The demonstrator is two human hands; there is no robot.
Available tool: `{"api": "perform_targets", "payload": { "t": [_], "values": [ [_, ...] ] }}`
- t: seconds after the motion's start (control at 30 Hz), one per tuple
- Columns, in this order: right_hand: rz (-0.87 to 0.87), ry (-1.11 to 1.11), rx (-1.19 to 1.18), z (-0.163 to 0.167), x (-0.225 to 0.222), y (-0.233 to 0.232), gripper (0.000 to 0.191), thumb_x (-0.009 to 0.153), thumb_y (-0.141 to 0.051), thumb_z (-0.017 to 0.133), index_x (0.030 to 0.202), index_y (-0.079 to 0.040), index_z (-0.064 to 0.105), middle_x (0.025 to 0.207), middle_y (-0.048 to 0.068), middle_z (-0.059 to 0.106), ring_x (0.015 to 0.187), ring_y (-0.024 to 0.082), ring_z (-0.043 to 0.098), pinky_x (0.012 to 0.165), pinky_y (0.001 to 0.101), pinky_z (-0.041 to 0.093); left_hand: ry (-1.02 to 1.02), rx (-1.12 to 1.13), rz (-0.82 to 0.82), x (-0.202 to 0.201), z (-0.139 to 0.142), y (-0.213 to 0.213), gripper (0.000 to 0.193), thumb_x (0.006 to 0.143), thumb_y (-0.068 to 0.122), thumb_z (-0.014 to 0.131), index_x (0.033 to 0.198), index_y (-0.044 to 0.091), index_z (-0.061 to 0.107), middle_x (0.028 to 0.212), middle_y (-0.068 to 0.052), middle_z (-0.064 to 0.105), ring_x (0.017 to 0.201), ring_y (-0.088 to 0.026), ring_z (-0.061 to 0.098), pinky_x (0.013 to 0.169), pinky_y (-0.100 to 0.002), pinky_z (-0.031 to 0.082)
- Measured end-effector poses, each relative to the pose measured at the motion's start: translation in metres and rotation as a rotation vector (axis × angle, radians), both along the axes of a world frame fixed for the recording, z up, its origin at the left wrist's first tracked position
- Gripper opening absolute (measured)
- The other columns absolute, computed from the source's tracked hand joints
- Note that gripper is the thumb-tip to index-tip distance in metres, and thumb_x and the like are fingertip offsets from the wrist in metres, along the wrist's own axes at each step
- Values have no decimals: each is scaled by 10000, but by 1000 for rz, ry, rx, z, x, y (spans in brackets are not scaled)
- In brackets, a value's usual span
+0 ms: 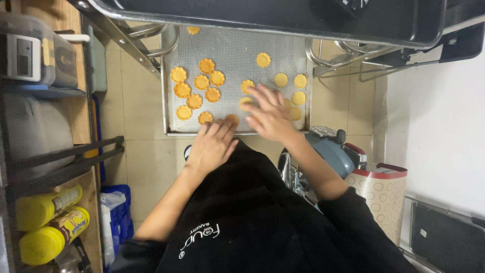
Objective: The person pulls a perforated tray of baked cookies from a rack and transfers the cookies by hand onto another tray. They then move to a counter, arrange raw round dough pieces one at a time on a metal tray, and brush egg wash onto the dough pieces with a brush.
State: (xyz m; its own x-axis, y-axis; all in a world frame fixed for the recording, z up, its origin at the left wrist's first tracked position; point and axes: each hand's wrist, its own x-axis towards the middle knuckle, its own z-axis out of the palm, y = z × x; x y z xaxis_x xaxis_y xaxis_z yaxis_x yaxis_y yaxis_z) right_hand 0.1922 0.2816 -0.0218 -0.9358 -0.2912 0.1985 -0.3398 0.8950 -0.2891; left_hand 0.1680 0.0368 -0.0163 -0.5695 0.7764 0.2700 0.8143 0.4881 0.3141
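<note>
Perforated metal tray [283,35] on rack rails, near edge toward person.
Fluted orange tart shells [201,82]: cluster on tray's left half, looser group [281,80] on right.
L hand [212,144]: palm down at tray's near edge, fingers together, tips touching shell [232,120].
R hand [269,115]: fingers spread, blurred, over right-side shells; grip on any — can't tell.
Yellow-capped bottles [48,222] on shelf at left.

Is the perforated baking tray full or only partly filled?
Partly filled: the tray has pastry rounds near the hands, with bare mesh elsewhere.
</note>
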Motion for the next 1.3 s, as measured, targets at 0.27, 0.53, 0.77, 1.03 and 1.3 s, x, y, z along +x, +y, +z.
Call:
{"api": "perform_targets", "payload": {
  "t": [0.27, 0.53, 0.77, 1.03, 1.3],
  "values": [
    [-115, -27, -120, 9, 40, 33, 280, 931, -271, 707, 1193, -171, 708, 1498, 78, 514, 1435, 347, 400, 1188, 517, 330, -85, 19, 4, -17, 4, 1, 480, 943, 323, 639, 1305, 8, 614, 1361, -92, 606, 1262, -264, 517, 1048, -426, 394],
    [4, -39, -116, 4, 15, 14, 329, 915, -295, 709, 1192, -119, 703, 1526, 117, 471, 1444, 364, 365, 1160, 523, 317, -25, -14, 13, -32, -2, 16, 556, 942, 351, 613, 1366, -7, 574, 1395, -116, 590, 1301, -266, 496, 1066, -433, 383],
    [7, -66, -58, -2, -33, 10, 337, 941, -330, 698, 1191, -103, 693, 1509, 114, 480, 1455, 360, 340, 1167, 561, 278, 5, -32, 62, -45, -6, 28, 550, 976, 369, 591, 1365, -18, 570, 1426, -127, 574, 1327, -269, 477, 1083, -451, 371],
    [41, -34, -129, -8, -71, 9, 362, 956, -247, 698, 1281, -90, 689, 1508, 100, 524, 1446, 344, 351, 1154, 597, 251, -25, -9, 56, -38, -3, 19, 537, 963, 350, 595, 1367, -3, 576, 1423, -112, 572, 1322, -268, 476, 1089, -466, 369],
    [-147, 74, -112, -14, -53, 42, 252, 926, -160, 733, 1159, -72, 696, 1378, 65, 627, 1365, 322, 482, 1155, 472, 360, -62, 86, 116, -32, 8, -6, 425, 931, 281, 663, 1247, -3, 668, 1348, -105, 622, 1285, -288, 510, 1072, -465, 385]
  ]
}}
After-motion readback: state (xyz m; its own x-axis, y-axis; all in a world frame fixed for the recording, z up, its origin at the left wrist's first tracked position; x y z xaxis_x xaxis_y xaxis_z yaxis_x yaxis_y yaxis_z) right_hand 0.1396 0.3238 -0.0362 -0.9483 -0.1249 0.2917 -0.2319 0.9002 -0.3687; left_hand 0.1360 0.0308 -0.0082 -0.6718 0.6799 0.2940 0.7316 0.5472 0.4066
